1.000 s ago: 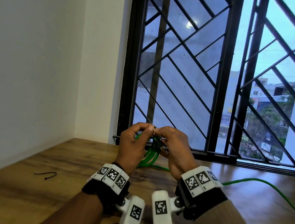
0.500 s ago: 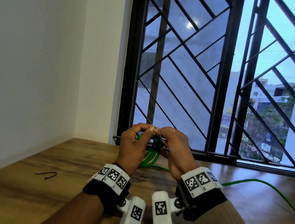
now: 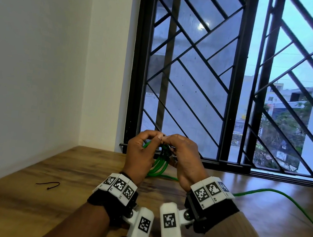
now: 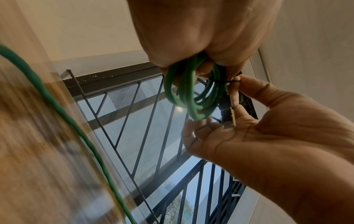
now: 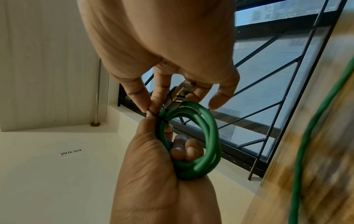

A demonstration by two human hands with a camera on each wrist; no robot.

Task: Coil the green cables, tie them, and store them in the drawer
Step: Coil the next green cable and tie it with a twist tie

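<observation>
Coiled cable (image 3: 159,164) held between both hands above the table (image 3: 43,212); spare tie (image 3: 48,184) lies left

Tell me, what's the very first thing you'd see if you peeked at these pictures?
First, the two hands held up over the wooden table in front of the barred window. The left hand grips a coiled green cable, and the right hand pinches a thin black tie at the coil. Another green cable trails across the table to the right, and a second small black tie lies on the left.
</observation>
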